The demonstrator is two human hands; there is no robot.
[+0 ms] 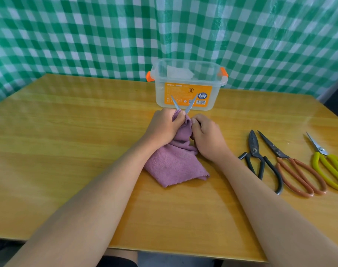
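Scissors (191, 104) up front, blades spread in a V, tips aimed at the clear plastic box (160, 92) and showing just in front of its orange label. Left hand (162, 126) is clenched round a bunch of purple cloth (174, 162), pinching it right where the blades meet. That looks like a wipe-down, with the cloth between skin and edge so the fingers stay safe. Right hand (206, 137), on the near side of the box too, is curled tight into the other side of the bunch. I'd guess the handles sit under it to steady the tool, but they're hidden, so I can't tell. The rest of the cloth trails back from the box onto the table (67, 132), a loose tail out of the way. Off to the box's right and nearer the person, three more pairs lie side by side: black-handled scissors (255, 151), brown-handled scissors (280, 153) and yellow-handled scissors (321, 152), likely queued for the same treatment.
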